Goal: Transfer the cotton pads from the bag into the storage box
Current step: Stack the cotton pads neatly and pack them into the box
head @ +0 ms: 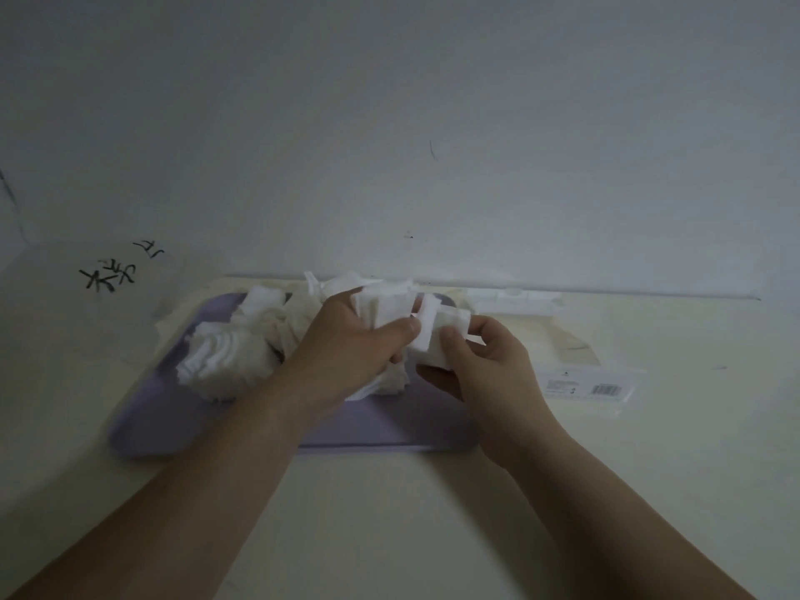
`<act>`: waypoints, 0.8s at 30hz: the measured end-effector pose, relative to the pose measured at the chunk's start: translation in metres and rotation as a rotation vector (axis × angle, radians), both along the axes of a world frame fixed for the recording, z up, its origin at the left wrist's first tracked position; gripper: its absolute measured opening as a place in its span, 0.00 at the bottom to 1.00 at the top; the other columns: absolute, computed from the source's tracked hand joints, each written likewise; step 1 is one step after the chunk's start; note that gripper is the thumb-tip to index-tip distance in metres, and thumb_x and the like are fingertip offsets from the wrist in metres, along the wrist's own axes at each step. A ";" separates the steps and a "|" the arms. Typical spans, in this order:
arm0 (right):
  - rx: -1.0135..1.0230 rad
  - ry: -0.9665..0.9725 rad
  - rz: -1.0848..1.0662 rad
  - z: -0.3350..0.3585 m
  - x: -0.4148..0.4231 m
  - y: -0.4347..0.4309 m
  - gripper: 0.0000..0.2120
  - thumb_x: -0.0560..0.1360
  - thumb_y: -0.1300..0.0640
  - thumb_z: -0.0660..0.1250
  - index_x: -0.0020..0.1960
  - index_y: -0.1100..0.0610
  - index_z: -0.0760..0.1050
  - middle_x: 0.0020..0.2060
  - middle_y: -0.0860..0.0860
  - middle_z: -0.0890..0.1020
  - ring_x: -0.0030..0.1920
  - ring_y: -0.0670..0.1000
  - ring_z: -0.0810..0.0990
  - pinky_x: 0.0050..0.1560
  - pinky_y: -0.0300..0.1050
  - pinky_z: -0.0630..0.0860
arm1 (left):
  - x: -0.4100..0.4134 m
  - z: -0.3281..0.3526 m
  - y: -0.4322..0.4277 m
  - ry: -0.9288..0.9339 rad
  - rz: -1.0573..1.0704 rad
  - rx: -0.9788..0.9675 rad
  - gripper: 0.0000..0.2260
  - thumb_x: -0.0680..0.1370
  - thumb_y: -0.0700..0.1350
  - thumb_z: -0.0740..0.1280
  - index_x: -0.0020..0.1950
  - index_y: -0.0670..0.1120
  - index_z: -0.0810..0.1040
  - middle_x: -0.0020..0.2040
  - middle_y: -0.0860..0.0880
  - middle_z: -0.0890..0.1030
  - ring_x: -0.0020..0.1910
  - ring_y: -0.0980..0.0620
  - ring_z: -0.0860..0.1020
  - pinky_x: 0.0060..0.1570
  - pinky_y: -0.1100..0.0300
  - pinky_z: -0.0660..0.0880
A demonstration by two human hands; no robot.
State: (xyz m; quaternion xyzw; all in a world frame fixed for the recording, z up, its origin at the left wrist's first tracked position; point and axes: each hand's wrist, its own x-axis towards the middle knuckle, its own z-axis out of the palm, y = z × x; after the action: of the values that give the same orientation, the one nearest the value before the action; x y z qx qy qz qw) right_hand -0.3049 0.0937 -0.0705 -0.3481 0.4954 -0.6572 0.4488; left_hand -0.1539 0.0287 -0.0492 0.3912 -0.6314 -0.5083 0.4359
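Holding cotton pads above a purple tray

1. Left hand (359, 339): fingers and thumb are curled round a thick bunch of white cotton pads (385, 303), held over the far half of the tray.
2. Right hand (480, 365): thumb and curled fingers clasp a smaller stack (435, 339) of the same pads, just beside the left hand's bunch.
3. Loose pads: a fanned pile (225, 361) lies on the left part of the tray. More pads are heaped toward its far edge, partly hidden behind the left hand.
4. Tray (389, 426): purple with rounded corners, lying flat on the cream worktop (389, 513). Both forearms reach across its near edge.
5. Bag (575, 352): a clear, flat packet with a printed label and barcode, lying on the worktop just right of the tray. Its contents cannot be made out.
6. Box (511, 301): white, standing at the back against the wall (433, 123), near the tray's far right corner. The light is dim, so whether it holds any pads cannot be told.
7. Black handwritten marks (108, 275): on the pale surface to the far left.
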 end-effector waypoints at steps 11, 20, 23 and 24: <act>-0.026 -0.006 0.012 -0.003 -0.001 -0.001 0.06 0.83 0.62 0.68 0.58 0.62 0.80 0.45 0.62 0.89 0.50 0.59 0.89 0.55 0.57 0.86 | -0.006 -0.002 0.001 -0.127 0.135 -0.063 0.07 0.76 0.43 0.75 0.39 0.47 0.82 0.26 0.54 0.80 0.25 0.57 0.77 0.29 0.63 0.74; -0.039 -0.028 0.030 0.000 -0.001 0.000 0.10 0.77 0.62 0.76 0.56 0.63 0.81 0.46 0.63 0.88 0.50 0.62 0.89 0.55 0.61 0.85 | -0.007 -0.002 0.004 0.016 0.059 0.018 0.06 0.77 0.44 0.75 0.43 0.42 0.84 0.27 0.47 0.77 0.24 0.53 0.72 0.27 0.60 0.70; -0.019 -0.010 0.017 -0.001 -0.003 0.000 0.09 0.78 0.63 0.74 0.54 0.68 0.79 0.49 0.66 0.86 0.49 0.62 0.88 0.50 0.62 0.86 | -0.006 -0.002 0.003 -0.021 0.078 -0.007 0.06 0.78 0.42 0.74 0.41 0.42 0.83 0.27 0.48 0.78 0.24 0.54 0.73 0.29 0.61 0.71; -0.009 -0.010 0.012 0.000 -0.003 0.001 0.09 0.78 0.65 0.72 0.55 0.69 0.78 0.50 0.67 0.85 0.48 0.60 0.88 0.47 0.59 0.86 | -0.005 -0.002 0.002 -0.030 0.081 0.001 0.06 0.77 0.42 0.73 0.40 0.43 0.83 0.27 0.47 0.78 0.24 0.54 0.73 0.30 0.60 0.71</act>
State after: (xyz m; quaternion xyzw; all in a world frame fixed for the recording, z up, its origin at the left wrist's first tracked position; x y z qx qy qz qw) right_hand -0.3084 0.0942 -0.0708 -0.3498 0.4883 -0.6584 0.4537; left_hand -0.1591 0.0309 -0.0509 0.4244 -0.6213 -0.4846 0.4462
